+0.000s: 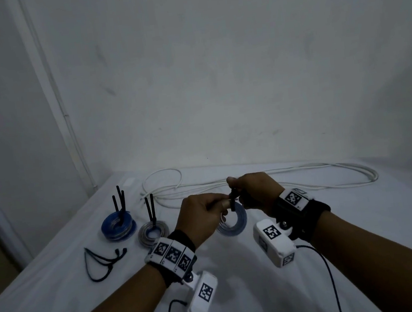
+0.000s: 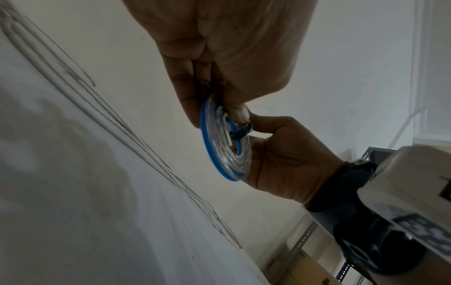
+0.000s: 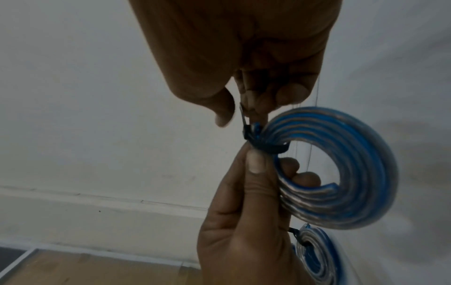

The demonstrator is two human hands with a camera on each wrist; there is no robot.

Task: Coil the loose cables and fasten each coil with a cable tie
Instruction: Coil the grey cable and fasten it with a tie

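Both hands meet above the middle of the worktop (image 1: 316, 259), which is covered with a white sheet. The left hand (image 1: 202, 216) holds a flat coil (image 1: 233, 221) of blue and clear cable, thumb on one face and fingers curled behind the other, as the right wrist view shows. A black tie (image 3: 263, 147) is looped round the coil's windings just above the left thumb. The right hand (image 1: 253, 190) pinches the tie's free tail between thumb and fingertips, close above the loop; the tail stands up between the two hands in the head view. The coil hangs clear of the worktop, below the hands.

Near the left edge lie two more coils. The blue one (image 1: 117, 226) sits farther back and left, with black tie tails rising from it. The greyer one (image 1: 154, 233) lies just beside it, nearer the hands, also with two tails standing up. In front of these, towards the near left corner, lie a few loose ties (image 1: 101, 262) in a small tangle.

Along the far edge a long white cable (image 1: 280, 177) is spread in loose loops, uncoiled, reaching from behind the coils across to the right side. A black lead runs from each wrist camera towards the near edge.
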